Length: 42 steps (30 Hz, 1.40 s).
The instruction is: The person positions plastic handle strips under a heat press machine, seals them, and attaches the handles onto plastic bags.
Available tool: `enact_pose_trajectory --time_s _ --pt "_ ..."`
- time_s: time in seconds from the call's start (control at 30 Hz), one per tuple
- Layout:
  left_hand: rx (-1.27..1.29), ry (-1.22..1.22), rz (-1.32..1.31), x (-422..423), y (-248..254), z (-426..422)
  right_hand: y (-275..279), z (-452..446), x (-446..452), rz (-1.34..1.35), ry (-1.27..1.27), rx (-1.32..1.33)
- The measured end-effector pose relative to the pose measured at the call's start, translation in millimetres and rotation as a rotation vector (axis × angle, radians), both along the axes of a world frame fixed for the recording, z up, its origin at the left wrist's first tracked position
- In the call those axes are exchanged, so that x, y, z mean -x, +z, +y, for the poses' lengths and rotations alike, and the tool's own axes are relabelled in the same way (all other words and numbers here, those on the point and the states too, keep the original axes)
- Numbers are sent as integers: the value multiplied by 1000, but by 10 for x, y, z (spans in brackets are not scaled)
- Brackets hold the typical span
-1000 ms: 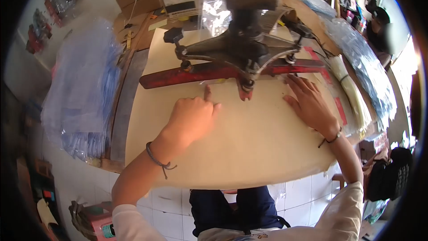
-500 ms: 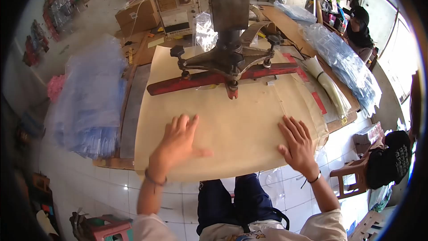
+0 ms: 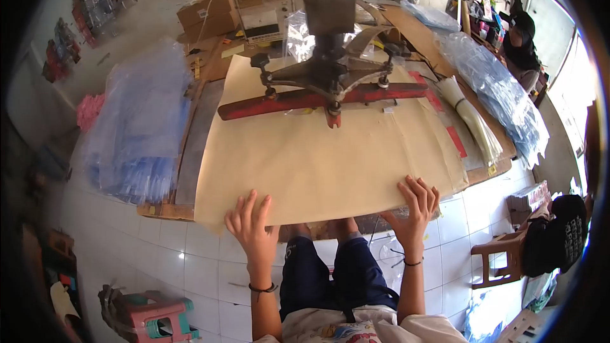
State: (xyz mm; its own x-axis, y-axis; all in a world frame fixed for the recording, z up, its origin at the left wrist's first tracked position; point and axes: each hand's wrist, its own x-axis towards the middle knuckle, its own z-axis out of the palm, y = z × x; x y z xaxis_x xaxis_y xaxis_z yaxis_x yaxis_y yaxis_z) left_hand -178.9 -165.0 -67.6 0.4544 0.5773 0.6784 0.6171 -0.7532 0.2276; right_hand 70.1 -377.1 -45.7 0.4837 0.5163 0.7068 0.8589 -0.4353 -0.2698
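Note:
A large tan sheet (image 3: pixel 305 159), like brown paper, lies across the worktable under a press head. My left hand (image 3: pixel 252 225) rests at the sheet's near left edge, fingers spread on top and thumb near the rim. At the near right edge, my right hand (image 3: pixel 413 206) lies with its fingers stretched over the sheet and its thumb out to the side. Neither hand visibly grips anything. Beyond both hands, a red bar (image 3: pixel 273 104) hangs from the dark metal press (image 3: pixel 327 70) above the sheet.
Clear plastic bags (image 3: pixel 136 127) are stacked at the left, and more plastic bags (image 3: pixel 489 82) lie at the right. Beside these is a bundle of pale strips (image 3: pixel 470 121). Stools (image 3: pixel 152 314) stand on the tiled floor. A person (image 3: pixel 522 44) sits at the back right.
Both hands have drawn back toward my body, from on top of the sheet to its near edge. The view has shifted slightly.

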Motion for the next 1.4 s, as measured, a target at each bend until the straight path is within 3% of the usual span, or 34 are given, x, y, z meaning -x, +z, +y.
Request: enact_pose_trajectory --time_s 0.2,0.27,0.37,0.4,0.53,0.6,0.93,1.1,1.23,1.4 --pt "-29 -53 24 32 46 5 230 -88 -9 70 83 -14" --pt "-19 -74 20 45 59 6 313 -344 -384 282 290 -79" --pt "-32 -86 27 66 48 16 434 -705 -1440 28 -115 -155" --pt "-31 -94 21 62 42 17 728 -702 -1568 53 -281 -156" --pt "-47 -95 2 67 12 6 936 -775 -2215 -79 -491 262" --pt "-58 -100 -8 32 36 47 925 -811 -2365 -40 -479 314" --pt "28 -118 35 98 100 -5 1384 -905 -2418 177 -416 404" --pt "36 -124 60 112 170 -36 1435 -971 -2529 153 -363 312" --pt "197 -184 175 192 638 -187 1581 -996 -2372 88 -452 278" --pt "322 -234 298 129 911 -153 1919 -810 -1631 -56 -350 88"
